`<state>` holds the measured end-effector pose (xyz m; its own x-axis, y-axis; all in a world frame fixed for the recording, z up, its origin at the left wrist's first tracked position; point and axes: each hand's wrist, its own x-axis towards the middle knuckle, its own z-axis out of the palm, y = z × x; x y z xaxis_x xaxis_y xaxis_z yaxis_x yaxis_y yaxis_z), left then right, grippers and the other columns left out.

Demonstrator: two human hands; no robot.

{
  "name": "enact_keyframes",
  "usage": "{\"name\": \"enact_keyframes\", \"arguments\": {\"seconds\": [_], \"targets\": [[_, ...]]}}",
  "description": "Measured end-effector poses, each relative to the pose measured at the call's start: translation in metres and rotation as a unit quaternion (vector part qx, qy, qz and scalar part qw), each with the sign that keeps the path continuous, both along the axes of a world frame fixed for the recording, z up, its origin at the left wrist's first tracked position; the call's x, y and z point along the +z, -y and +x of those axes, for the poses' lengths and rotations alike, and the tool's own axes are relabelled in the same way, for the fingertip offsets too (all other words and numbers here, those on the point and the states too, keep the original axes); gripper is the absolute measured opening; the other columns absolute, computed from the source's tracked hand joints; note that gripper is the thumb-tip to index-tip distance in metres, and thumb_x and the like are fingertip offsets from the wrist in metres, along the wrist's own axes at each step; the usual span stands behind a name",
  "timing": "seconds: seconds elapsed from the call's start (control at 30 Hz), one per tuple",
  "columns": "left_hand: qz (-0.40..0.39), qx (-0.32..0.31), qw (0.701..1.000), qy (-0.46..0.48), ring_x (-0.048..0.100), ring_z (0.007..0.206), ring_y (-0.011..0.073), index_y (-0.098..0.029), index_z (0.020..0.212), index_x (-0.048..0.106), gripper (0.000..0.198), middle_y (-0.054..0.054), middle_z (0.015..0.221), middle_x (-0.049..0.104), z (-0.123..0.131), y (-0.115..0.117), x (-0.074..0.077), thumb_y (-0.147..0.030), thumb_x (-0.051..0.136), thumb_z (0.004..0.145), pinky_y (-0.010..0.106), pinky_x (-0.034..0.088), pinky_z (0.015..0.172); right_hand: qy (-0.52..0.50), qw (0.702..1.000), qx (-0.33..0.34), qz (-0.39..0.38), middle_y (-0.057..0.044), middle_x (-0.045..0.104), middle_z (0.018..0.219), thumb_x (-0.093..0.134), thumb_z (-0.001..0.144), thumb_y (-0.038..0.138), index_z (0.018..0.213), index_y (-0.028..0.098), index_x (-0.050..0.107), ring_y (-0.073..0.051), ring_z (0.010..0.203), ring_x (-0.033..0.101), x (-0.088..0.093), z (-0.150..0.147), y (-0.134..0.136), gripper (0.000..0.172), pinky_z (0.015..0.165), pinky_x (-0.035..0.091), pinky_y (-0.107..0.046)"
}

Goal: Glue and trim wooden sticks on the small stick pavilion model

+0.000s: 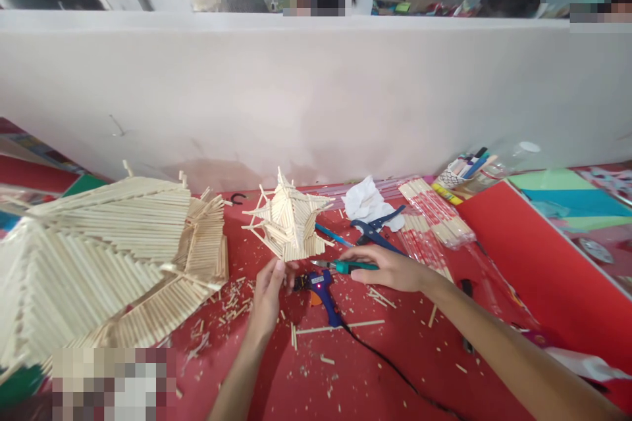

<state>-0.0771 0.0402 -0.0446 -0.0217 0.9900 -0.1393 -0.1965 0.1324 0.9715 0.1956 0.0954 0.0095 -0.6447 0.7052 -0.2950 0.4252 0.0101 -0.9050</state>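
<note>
A small tower-like model point(296, 220) made of wooden sticks stands on the red table, its roof edges spreading outward. At its front lower edge, my left hand point(268, 293) is closed with thumb and fingers against it; the fingertips are partly hidden. My right hand point(390, 268) grips a teal-handled tool point(349, 267) with a pointed metal tip, which points left toward the model's base. Just below lies a blue glue gun point(322, 293), its small red light lit and its nozzle close to my left fingers.
A large stick-built roof point(108, 230) fills the left side. Behind the right hand are blue pliers point(378, 229), crumpled white tissue point(368, 199) and packs of chopsticks point(437, 210). A pen cup point(451, 175) stands farther back. The glue gun's cord point(390, 363) crosses the foreground among stick scraps.
</note>
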Motion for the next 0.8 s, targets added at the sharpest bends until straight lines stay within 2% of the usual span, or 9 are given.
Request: {"name": "enact_keyframes", "arguments": {"seconds": [0.2,0.5,0.8], "targets": [[0.008,-0.001,1.000,-0.009,0.046,0.059,0.0138,-0.018,0.069,0.057,0.049,0.001,0.063,0.054,0.000,-0.002,0.002,-0.059,0.052,0.094,0.026,0.036,0.057,-0.034,0.999,-0.010,-0.034,-0.007,0.070,0.120,0.065,0.090,0.050,0.119,0.021,0.068,-0.025,0.111,0.064,-0.008,-0.006,-0.003,0.041,0.102,0.047,-0.042],[0.003,-0.001,1.000,-0.012,0.047,0.059,0.0134,-0.017,0.071,0.057,0.046,0.000,0.064,0.054,-0.001,-0.001,0.000,-0.056,0.051,0.096,0.025,0.037,0.057,-0.041,0.993,-0.041,-0.100,-0.009,0.070,0.120,0.073,0.082,0.051,0.119,0.021,0.070,-0.026,0.114,0.064,-0.012,-0.009,-0.009,0.048,0.105,0.046,-0.043],[0.001,0.000,1.000,-0.021,0.048,0.058,0.0135,-0.016,0.076,0.063,0.047,0.001,0.063,0.054,-0.002,-0.001,0.002,-0.058,0.051,0.095,0.025,0.037,0.056,-0.059,0.993,-0.018,-0.102,-0.008,0.073,0.110,0.073,0.083,0.048,0.114,0.019,0.072,-0.023,0.103,0.067,-0.017,-0.013,-0.015,0.043,0.096,0.050,-0.037]]}}
